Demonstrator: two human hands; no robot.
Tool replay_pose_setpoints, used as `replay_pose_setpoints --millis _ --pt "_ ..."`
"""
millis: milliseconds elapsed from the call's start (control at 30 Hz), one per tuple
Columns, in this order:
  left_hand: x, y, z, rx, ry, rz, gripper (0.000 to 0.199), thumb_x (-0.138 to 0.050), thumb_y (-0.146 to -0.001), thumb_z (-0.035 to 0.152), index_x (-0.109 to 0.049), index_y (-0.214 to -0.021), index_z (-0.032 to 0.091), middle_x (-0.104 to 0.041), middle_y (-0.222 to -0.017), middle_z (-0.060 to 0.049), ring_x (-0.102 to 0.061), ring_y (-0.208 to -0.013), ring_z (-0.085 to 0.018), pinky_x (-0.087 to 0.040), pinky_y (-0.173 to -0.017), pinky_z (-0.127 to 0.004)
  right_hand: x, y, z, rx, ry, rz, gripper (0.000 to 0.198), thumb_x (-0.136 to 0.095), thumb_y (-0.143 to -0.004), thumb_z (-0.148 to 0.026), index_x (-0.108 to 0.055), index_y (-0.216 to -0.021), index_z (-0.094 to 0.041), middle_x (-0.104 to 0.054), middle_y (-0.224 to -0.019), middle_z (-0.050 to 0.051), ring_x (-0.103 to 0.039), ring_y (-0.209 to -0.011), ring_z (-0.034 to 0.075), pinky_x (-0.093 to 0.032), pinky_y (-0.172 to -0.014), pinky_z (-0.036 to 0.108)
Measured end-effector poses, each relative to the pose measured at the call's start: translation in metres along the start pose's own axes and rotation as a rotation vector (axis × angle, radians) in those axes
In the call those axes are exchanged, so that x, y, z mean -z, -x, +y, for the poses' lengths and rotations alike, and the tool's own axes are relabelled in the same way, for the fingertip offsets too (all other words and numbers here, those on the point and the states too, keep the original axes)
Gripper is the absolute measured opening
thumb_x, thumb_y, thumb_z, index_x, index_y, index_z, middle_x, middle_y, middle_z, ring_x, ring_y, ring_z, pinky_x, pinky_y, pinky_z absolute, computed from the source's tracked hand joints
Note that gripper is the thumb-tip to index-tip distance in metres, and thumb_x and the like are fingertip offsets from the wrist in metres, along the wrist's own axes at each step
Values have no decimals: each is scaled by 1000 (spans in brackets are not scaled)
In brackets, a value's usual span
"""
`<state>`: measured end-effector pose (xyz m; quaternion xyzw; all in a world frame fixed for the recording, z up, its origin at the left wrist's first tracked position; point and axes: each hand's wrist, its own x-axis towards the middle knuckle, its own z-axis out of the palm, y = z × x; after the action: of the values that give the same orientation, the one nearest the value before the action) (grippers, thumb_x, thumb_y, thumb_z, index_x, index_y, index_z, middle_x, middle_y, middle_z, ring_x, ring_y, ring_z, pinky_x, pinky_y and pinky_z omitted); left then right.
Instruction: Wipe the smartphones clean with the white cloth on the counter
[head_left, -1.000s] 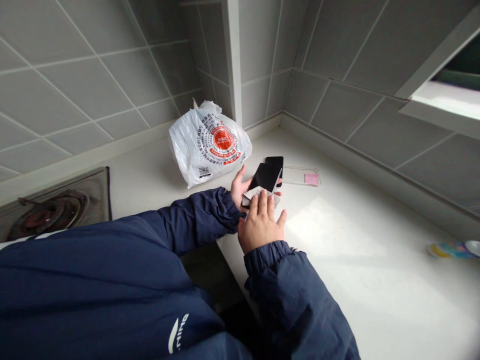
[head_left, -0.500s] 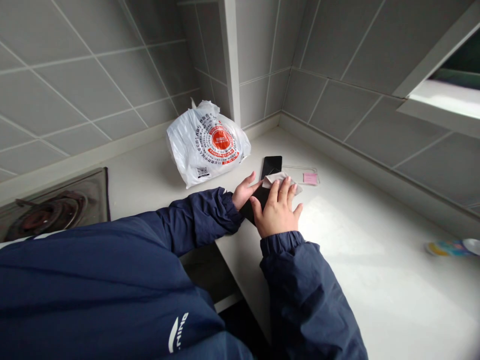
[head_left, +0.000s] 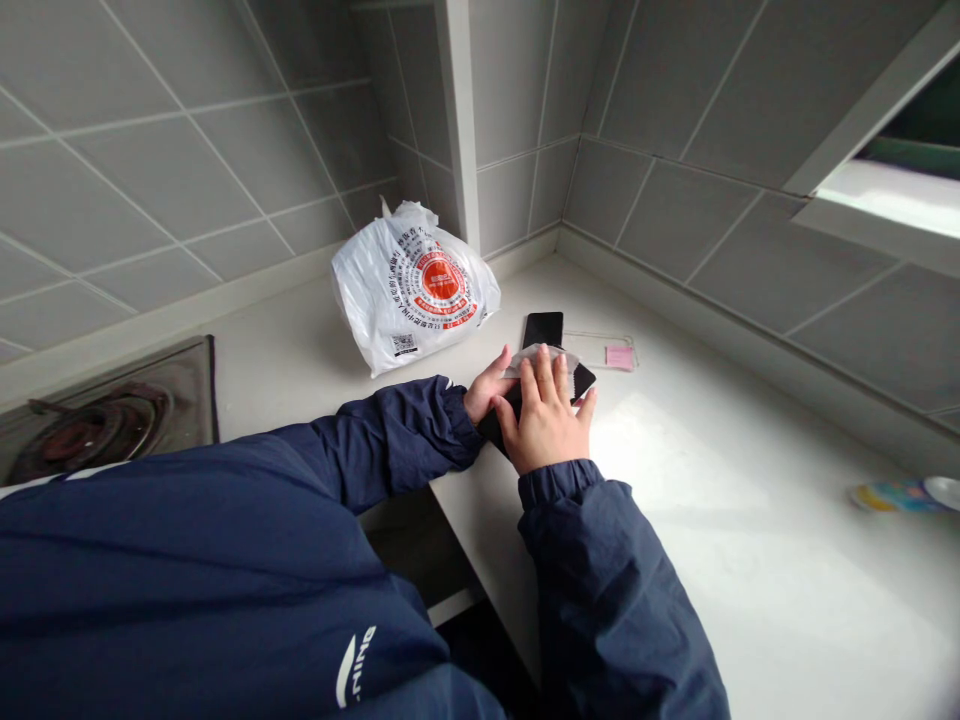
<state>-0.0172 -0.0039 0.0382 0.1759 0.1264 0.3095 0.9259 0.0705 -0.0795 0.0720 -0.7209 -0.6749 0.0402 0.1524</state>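
My left hand grips the near left end of a black smartphone, its thumb along the edge and the other fingers mostly hidden. Spread over the phone's dark face is my right hand, its fingers stretched out and pressing a thin greyish cloth against the surface. The cloth shows a zigzag edge and lies partly hidden under the fingers. Just beyond the hands, a second dark phone lies flat on the white counter.
A clear phone case with a pink patch lies right of the second phone. Behind my left arm stands a white plastic bag with red print. A gas stove is at left; a colourful bottle-like item lies far right.
My right hand and the cloth have slid slightly left across the phone, uncovering its far right corner. My left hand keeps its grip in nearly the same place.
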Motion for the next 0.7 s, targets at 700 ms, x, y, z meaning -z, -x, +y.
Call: replay_pose_setpoints --millis 700 --pt "-4 7 19 92 -172 83 97 -12 -91 85 -69 -125 15 -68 -132 -13 -63 -121 -40 -41 -109 -56 2 18 -27 61 -78 -163 54 -45 -100 -46 -51 -148 -23 -35 -165 8 -30 -154 30 -16 -120 73"
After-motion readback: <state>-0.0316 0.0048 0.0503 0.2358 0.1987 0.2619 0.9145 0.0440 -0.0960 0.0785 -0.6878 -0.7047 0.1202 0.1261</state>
